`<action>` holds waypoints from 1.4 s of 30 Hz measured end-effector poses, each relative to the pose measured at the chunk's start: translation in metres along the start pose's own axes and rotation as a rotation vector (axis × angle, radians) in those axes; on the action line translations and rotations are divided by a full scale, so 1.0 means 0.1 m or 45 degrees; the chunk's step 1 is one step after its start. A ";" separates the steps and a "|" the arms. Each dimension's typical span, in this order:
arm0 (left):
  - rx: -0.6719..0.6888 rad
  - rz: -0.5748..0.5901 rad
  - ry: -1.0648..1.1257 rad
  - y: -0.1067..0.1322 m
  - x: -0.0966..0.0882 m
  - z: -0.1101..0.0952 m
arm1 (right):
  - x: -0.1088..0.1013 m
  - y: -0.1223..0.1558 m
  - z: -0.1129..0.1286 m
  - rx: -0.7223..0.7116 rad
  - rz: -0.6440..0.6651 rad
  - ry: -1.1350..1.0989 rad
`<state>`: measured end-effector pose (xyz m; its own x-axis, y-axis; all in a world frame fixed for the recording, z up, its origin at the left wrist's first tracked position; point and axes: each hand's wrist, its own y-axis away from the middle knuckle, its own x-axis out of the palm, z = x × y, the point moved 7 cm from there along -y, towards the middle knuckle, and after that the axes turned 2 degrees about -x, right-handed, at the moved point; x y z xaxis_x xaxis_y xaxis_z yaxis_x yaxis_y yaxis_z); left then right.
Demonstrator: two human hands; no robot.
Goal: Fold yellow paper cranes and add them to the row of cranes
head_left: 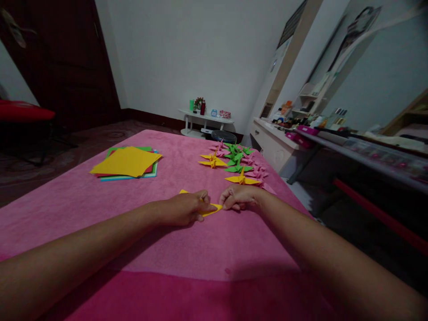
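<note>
Far to the left of the folded yellow paper (210, 212), and well beyond it, stands a dark door (67, 58); a red seat (25, 110) occupies the same side. Left of the folded yellow paper and beyond it, a stack of coloured sheets (125, 162) lies on the pink cloth (207, 249); its uppermost sheet is yellow; green, red and blue edges protrude beneath it at uneven angles.

My left hand (187, 207) bears down on the left part of the folded yellow paper, index finger extended across the upper face; I cannot tell whether the fingers close underneath; a yellow corner shows past the far side of the hand. The folded yellow paper lies on the pink cloth and narrows to a point at its right end; my right hand (239, 197) pinches that point between thumb and forefinger; the two hands are near each other but apart.

Well beyond the folded yellow paper stands a white shelf table (207, 117); beyond the paper and to its right, yellow cranes (213, 163), green cranes (238, 168) and pink cranes (259, 170) form a group on the pink cloth; farther right of the paper stand a white dresser (264, 137) and a grey desk (361, 156), both bearing small articles.
</note>
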<state>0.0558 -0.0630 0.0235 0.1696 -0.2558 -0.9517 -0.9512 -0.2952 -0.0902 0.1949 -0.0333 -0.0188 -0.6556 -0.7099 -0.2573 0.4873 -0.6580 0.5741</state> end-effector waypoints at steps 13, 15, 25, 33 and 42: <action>0.087 0.113 -0.036 -0.09 0.00 0.00 | -0.01 -0.03 0.12 0.082 0.166 0.221; 0.075 0.135 -0.031 -0.11 -0.02 -0.01 | -0.02 -0.03 0.13 0.086 0.159 0.252; 0.136 0.236 -0.065 -0.24 -0.04 -0.02 | -0.03 0.02 0.17 0.146 0.117 0.389; 0.067 0.337 -0.101 -0.34 -0.04 -0.05 | -0.10 0.07 0.17 0.156 0.000 0.424; -0.282 -0.315 0.068 0.05 -0.07 0.22 | -0.06 0.07 0.41 -0.113 -0.491 0.446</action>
<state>0.0437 -0.0423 0.0229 0.4070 -0.1974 -0.8918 -0.8015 -0.5455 -0.2451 0.1784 -0.0232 0.0183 -0.5724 -0.4431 -0.6899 0.3052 -0.8961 0.3223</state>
